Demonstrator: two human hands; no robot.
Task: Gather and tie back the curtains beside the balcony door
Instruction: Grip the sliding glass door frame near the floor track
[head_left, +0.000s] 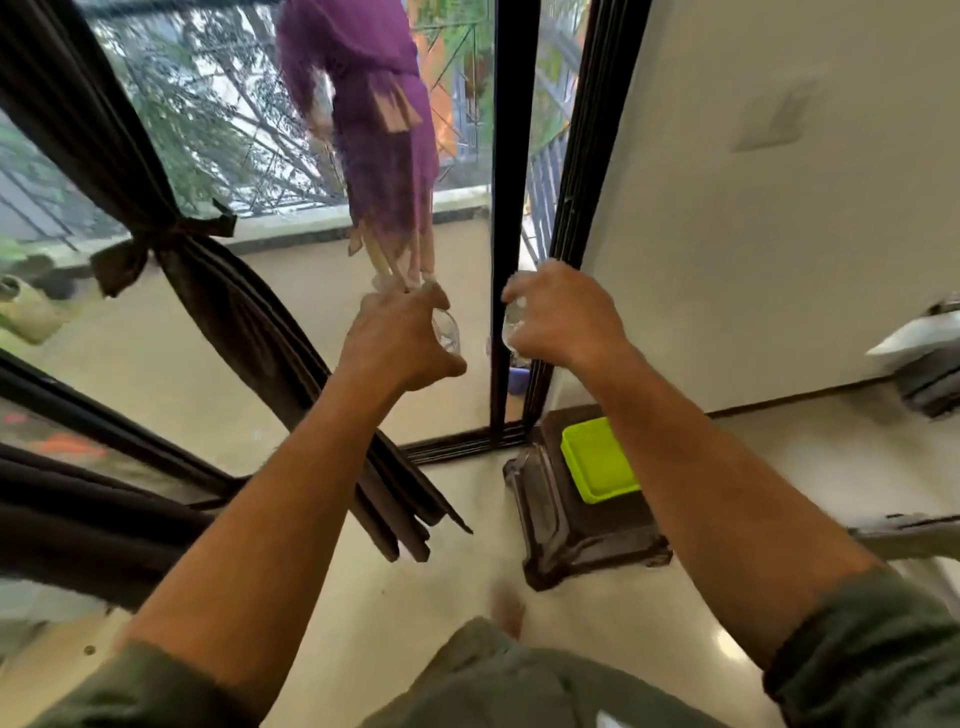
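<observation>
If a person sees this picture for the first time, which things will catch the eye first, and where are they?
First, the two bare arms reaching forward: the left hand and the right hand are raised side by side before the black door frame, fingers curled, each seemingly around something clear. To the left hangs the dark curtain, already gathered and knotted. Low right, a bright green tray lies on a dark stool.

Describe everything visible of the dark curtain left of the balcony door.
The dark curtain is brown, pleated fabric hanging before the glass. It is already gathered and cinched at mid-height by a matching tie knotted in a bow. Below the bow it runs diagonally right, its lower pleats ending just above the floor near the door track. Neither hand touches it.
</observation>
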